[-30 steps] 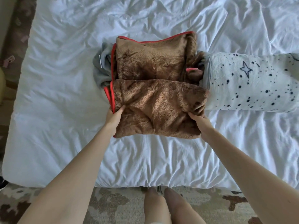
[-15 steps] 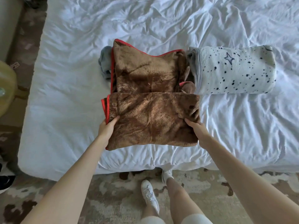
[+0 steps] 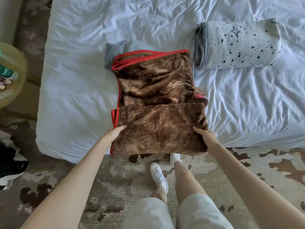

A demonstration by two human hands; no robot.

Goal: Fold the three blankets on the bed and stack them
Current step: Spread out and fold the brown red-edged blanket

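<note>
A brown plush blanket with red trim (image 3: 156,90) lies partly folded at the near edge of the white bed (image 3: 79,83). Its near fold overhangs the mattress edge. My left hand (image 3: 113,132) grips that fold's left side, and my right hand (image 3: 206,137) grips its right side. A grey blanket (image 3: 122,48) peeks out from under the brown one's far left corner. To the right, a folded pale blanket with dark dots and a star (image 3: 239,44) rests apart on the sheet.
A patterned rug (image 3: 115,187) covers the floor at the bed's foot, where my legs and white shoes (image 3: 158,176) stand. A round yellowish side table (image 3: 11,76) with small items is at the left. Dark clothing (image 3: 9,164) lies on the floor.
I have stepped back, and the brown blanket has been drawn toward the bed's near edge, away from the dotted blanket. More of the grey blanket shows at its far side. Both hands keep their grip.
</note>
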